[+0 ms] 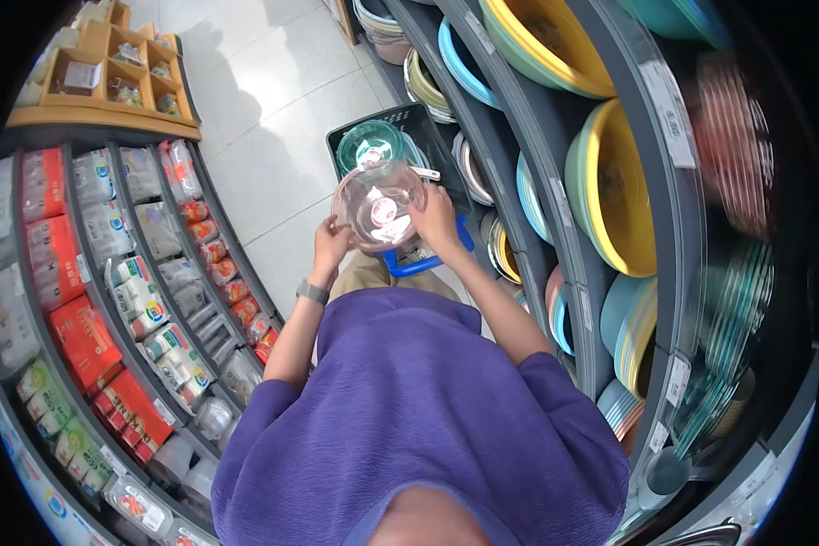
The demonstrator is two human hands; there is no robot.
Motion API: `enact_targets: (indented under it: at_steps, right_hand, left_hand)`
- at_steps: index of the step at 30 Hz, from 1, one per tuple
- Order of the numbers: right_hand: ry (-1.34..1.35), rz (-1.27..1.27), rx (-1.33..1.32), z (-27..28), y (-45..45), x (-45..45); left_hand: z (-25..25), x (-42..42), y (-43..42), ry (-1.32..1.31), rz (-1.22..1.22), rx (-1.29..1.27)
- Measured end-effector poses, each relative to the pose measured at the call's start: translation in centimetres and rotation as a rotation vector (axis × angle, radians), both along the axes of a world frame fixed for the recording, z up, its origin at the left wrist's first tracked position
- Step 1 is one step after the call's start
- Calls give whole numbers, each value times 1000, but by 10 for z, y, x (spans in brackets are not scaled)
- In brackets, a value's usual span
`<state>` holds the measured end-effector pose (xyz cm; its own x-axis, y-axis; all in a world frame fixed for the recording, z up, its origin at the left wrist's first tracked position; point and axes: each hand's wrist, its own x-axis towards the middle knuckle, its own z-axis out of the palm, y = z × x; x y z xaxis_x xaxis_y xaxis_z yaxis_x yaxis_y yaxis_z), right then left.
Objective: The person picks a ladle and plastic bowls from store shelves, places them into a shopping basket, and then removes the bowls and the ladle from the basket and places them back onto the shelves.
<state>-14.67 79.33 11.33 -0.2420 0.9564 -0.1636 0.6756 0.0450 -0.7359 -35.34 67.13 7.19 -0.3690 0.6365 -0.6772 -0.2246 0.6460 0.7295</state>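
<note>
A clear pinkish plastic basin with a red-and-white label inside is held in front of me, over the near part of a dark shopping basket. My left hand grips the basin's left rim, fingers closed on it. At the opposite side, my right hand has its fingers round the right rim. In the basket lies a clear green basin, partly covered by the pink one. A white handle of something sticks out beside it. The basket's blue handle shows below my right hand.
Shelves on the right carry stacked plastic basins, among them a large yellow basin. Packaged goods such as red packs fill the left shelves. A wooden display rack stands far left. Pale floor tiles run along the aisle.
</note>
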Motion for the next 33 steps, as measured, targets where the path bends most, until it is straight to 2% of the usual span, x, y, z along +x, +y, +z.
enact_targets:
  at_steps: [3,6,10,15,20,23,25,26,28,30,32,33]
  right_hand:
    - [21,4,-12,-47,44,-32]
    - [-79,-40,-37,-98,85,-68]
    - [-153,-84,-117,-163,117,-98]
    - [-158,-143,-170,-225,142,-114]
    - [-162,-156,-209,-265,149,-115]
    - [-187,-107,-211,-295,144,-108]
    - [-231,-75,-195,-291,139,-110]
    - [-272,-36,-172,-284,134,-110]
    - [-284,-35,-163,-243,125,-112]
    - [-268,-25,-126,-213,114,-107]
    - [-199,-10,32,-192,91,-92]
    - [-154,-23,-119,-188,77,-78]
  left_hand:
    - [-37,-25,45,24,69,-20]
    - [-124,-58,86,56,173,-34]
    - [-180,-84,135,1,258,-136]
    - [-264,-104,155,94,142,-200]
    - [-320,-112,155,119,48,-156]
    - [-305,-113,165,184,-36,-283]
    - [-303,-114,167,268,-235,-348]
    - [-304,-112,165,262,-242,-352]
    - [-310,-107,157,594,-381,-299]
    - [-283,-99,155,573,-349,-275]
    - [-263,-92,136,515,-366,-261]
    - [-266,-88,118,478,-414,-266]
